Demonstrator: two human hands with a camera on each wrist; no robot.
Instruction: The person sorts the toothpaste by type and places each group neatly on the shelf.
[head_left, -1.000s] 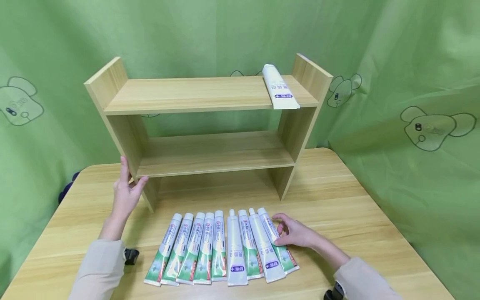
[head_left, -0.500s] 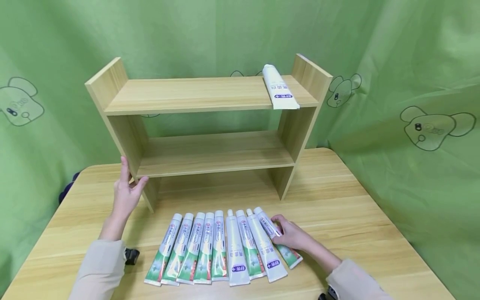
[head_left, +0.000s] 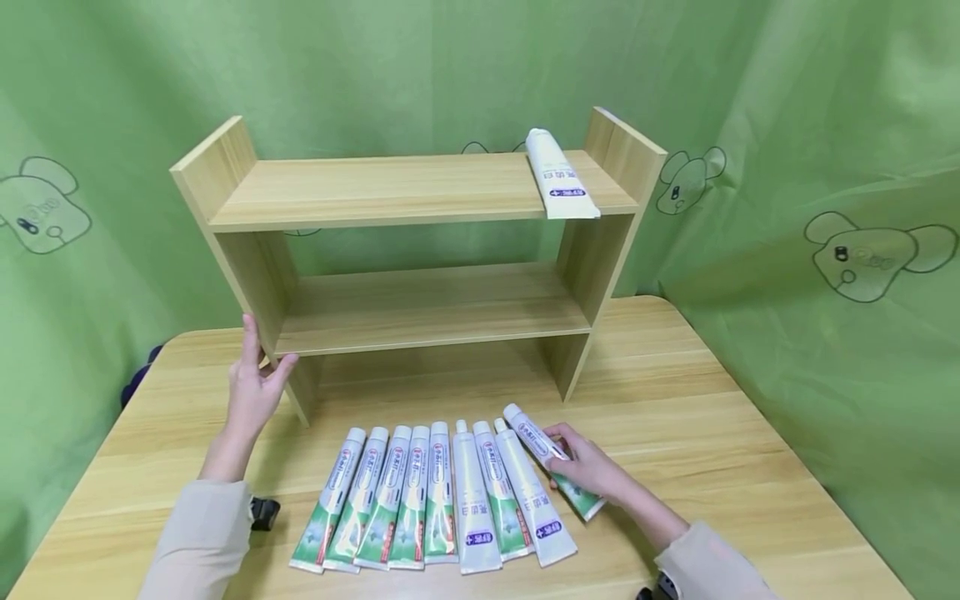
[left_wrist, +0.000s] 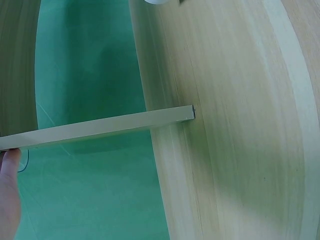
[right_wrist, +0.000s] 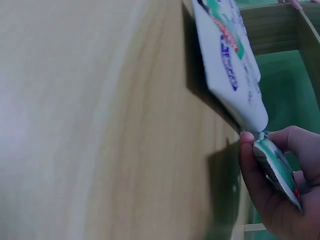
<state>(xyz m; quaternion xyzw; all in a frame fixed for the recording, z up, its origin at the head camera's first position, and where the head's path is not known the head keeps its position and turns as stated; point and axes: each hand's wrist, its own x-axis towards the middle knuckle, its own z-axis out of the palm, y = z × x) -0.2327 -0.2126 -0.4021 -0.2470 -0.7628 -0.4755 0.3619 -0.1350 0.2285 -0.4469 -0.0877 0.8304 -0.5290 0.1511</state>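
My left hand (head_left: 251,396) grips the left side panel of a two-tier wooden shelf (head_left: 420,308), its thumb across the front edge and its index finger straight along the outside. In the left wrist view, a finger (left_wrist: 10,167) meets the panel's edge (left_wrist: 100,127). My right hand (head_left: 588,467) pinches a green-and-white toothpaste tube (head_left: 532,437) between thumb and fingers, tilted cap-up toward the shelf. The right wrist view shows this tube's flat end (right_wrist: 277,167) in the hand (right_wrist: 295,215), over a shadow. Just left lies a white toothpaste tube (head_left: 532,492).
Several green-and-white tubes (head_left: 439,492) and another white tube (head_left: 472,492) lie in a row on the wooden table (head_left: 712,467), caps toward the shelf. One white tube (head_left: 558,171) rests on the top board at the right. Green curtains (head_left: 375,67) hang behind and at the sides.
The right hand has closed on the rightmost green-and-white tube and drawn it away from the row, raising its cap end toward the shelf. The left hand stays on the panel.
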